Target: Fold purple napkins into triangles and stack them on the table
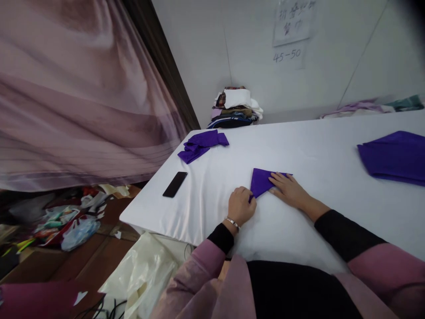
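A purple cloth napkin [260, 180], folded into a rough triangle, lies on the white-covered table [206, 195] in front of me. My left hand [241, 206], with a bracelet at the wrist, is closed on the napkin's near left corner, fingers curled over it. Flat across the napkin's right side rests my right hand [287, 190], fingers stretched out and partly covering it. Another purple cloth [202, 144] sits loosely crumpled at the table's far left. At the right edge of the view lies a larger folded purple cloth [395, 157].
A black phone [175, 184] lies near the table's left edge. Behind the table rises a stack of folded clothes [235, 108] by the wall. A pink curtain [83, 97] hangs at left, above plastic bags [79, 232] and cardboard on the floor.
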Demonstrator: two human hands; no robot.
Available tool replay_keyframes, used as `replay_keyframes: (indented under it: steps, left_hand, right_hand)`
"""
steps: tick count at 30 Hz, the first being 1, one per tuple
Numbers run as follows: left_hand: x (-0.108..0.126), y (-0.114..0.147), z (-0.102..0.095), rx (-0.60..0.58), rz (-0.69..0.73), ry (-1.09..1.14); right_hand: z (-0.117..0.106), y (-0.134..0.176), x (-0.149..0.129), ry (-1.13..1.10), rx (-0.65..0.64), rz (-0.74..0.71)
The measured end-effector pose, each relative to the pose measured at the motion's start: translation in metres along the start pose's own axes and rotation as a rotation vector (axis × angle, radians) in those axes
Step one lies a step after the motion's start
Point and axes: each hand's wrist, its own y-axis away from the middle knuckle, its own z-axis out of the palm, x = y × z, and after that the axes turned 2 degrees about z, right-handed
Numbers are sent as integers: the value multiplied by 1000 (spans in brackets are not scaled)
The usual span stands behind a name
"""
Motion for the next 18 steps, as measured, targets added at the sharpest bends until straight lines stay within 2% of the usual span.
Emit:
replay_keyframes:
  steps: [2,5,10,18]
  left_hand:
    - [4,-13,1,1,102,64]
    - [8,-32,16,-83,220,100]
    - [4,-42,44,-233,140,17]
    - [4,-40,44,-312,148,-203]
  right_hand:
    - [-1,-1,-3,-7,-3,15]
    - [-4,-1,-5,-5,-19,25]
    - [-9,-1,4,-21,-43,4]
    - [-15,-1,27,33,-145,166]
